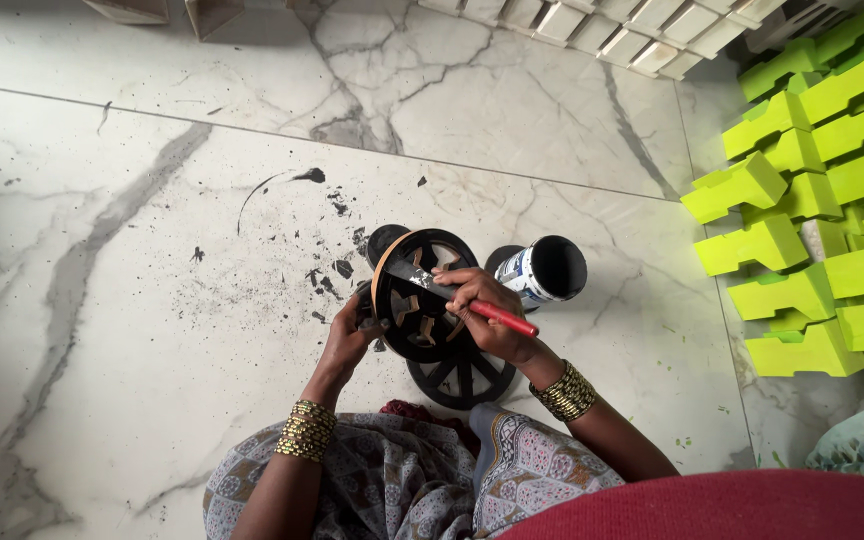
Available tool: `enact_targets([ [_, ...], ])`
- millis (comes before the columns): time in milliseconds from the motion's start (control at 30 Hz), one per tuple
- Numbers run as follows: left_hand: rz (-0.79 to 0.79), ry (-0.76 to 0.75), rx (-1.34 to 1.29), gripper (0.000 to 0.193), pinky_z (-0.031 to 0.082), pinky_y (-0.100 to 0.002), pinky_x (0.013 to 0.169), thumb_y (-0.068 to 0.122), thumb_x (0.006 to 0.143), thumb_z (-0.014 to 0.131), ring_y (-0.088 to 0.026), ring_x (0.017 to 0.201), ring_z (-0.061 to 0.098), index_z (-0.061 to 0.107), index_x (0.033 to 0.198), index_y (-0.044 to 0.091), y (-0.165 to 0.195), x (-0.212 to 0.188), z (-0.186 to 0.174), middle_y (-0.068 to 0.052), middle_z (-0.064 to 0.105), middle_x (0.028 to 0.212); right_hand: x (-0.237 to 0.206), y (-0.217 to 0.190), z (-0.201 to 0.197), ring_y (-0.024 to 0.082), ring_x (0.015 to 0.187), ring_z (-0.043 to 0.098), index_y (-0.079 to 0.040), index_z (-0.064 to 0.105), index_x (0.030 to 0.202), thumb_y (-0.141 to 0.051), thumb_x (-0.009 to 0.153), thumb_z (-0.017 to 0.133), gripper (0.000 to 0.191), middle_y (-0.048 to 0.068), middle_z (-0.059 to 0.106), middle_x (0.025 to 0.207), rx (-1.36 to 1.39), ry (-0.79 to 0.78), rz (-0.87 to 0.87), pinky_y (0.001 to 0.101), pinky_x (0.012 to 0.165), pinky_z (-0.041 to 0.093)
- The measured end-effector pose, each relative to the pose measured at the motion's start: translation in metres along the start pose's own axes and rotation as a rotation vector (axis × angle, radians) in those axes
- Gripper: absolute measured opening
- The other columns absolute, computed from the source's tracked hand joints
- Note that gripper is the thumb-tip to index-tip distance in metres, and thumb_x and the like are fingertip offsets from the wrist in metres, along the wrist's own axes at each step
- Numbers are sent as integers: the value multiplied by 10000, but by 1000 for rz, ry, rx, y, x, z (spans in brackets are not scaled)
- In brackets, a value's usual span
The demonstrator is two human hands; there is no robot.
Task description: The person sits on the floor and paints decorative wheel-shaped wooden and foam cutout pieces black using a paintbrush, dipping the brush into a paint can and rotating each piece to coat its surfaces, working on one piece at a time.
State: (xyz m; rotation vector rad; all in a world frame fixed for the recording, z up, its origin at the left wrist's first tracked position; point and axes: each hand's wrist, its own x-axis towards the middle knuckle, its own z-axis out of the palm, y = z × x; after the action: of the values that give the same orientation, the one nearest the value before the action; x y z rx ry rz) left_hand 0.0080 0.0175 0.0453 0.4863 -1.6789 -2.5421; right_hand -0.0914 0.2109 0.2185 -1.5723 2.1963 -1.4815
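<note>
Black-painted spoked wooden wheel (422, 305)

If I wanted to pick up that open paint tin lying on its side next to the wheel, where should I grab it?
Grip the white-and-blue tin around its cylindrical body, coming down from above. It lies on its side on the marble floor, its black open mouth facing right, so that end is probably wet. Approach from the far side, since the right hand with the red-handled brush works close by.
</note>
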Motion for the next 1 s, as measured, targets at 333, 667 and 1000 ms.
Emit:
enact_targets([
  [333, -17, 0, 46, 595, 553, -364, 961, -100, 835, 663, -215, 1156, 657, 536, 1403, 24, 6, 0, 4, -121, 704, 1233, 5, 22, -34, 305, 1317, 641, -53, 524, 1002, 76, 980, 609, 155, 141, 634, 1261, 60, 182, 161, 380, 1084, 569],
  [667, 30, -13, 7, 581, 532, -347, 950, -112, 843, 661, -187, 1110, 649, 543, 1399, 8, 1, 0, 2, -107, 700, 1225, -7, 1, 0, 309, 1316, 645, -78, 543, 970, 54, 983, 632, 159, 126, 655, 1289, 16, -48, -65, 389, 1095, 587],
  [1000, 31, -19, 14, 550, 551, -359, 952, -91, 855, 663, -196, 1129, 659, 547, 1384, 1, 4, 2, 2, -109, 706, 1219, 3, 1, -27, 291, 1265, 678, -64, 561, 964, 89, 940, 657, 182, 112, 688, 1238, -135, 22, 47, 362, 1032, 597],
])
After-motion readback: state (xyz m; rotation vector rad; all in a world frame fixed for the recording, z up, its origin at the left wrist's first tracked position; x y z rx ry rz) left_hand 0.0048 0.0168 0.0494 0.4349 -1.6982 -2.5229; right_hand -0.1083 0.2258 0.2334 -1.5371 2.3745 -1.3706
